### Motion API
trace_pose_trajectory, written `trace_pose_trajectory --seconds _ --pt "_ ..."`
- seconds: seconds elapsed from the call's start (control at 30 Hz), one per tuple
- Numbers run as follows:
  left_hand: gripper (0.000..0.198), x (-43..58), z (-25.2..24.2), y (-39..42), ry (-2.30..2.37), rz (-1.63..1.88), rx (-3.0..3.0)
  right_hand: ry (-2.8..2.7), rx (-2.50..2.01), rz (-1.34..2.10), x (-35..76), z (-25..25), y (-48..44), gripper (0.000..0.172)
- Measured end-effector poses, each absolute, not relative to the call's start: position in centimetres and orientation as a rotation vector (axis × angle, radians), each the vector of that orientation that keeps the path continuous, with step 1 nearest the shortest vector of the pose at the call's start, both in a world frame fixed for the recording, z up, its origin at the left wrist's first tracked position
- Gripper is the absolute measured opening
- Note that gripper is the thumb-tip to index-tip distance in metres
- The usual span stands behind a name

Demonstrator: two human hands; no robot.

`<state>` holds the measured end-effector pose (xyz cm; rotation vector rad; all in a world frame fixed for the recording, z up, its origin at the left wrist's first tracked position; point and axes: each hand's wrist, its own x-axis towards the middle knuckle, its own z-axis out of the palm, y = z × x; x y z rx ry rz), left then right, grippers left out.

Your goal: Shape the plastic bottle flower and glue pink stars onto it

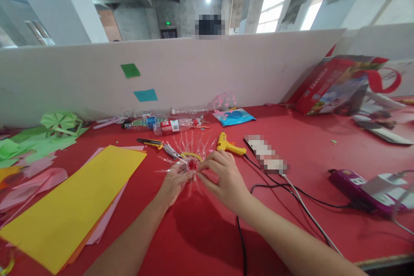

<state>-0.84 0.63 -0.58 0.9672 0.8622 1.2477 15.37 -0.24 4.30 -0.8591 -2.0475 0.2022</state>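
A clear plastic bottle top [192, 164], cut into thin strips that splay outward like rays, is between my hands over the red table. My left hand [174, 183] is closed around its left side near the round neck. At the right edge of the neck, the fingertips of my right hand [224, 177] are pinched on the plastic; the exact strip is hidden. Behind the strips lie a silver-grey tool [171, 151] and a yellow curved piece, partly covered. Close by are a yellow box cutter [151, 142] and a yellow glue gun [229, 145].
Yellow paper sheets [77, 202] lie at left, with green paper [61, 123] behind. Plastic bottles [166, 127] and a blue packet [234, 117] line the white partition [194, 69]. Cables run right to a purple power strip [352, 187]. A red bag [326, 86] stands back right.
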Motion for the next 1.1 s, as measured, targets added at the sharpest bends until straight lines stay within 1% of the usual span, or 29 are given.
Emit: trace_pose_trajectory --seconds 0.2,0.37,0.57,0.97,1.1 --pt "0.034 -0.9 -0.7 0.7 0.897 1.265 1.012 -2.131 -0.856 0.134 15.2 4.1 -0.3 0.009" --pt "0.036 -1.0 -0.9 0.9 0.932 1.276 1.025 -2.147 -0.823 0.092 15.2 3.8 -0.3 0.012" --pt "0.034 -1.1 -0.8 0.9 0.955 1.3 1.031 -2.228 -0.833 0.09 15.1 3.8 -0.3 0.014" --pt "0.036 -0.9 -0.6 0.7 0.897 1.302 0.927 -2.303 -0.806 0.022 14.3 3.2 -0.8 0.016" --pt "0.035 -1.2 -0.4 0.8 0.876 1.3 0.916 -2.267 -0.817 0.054 14.6 3.5 -0.8 0.014"
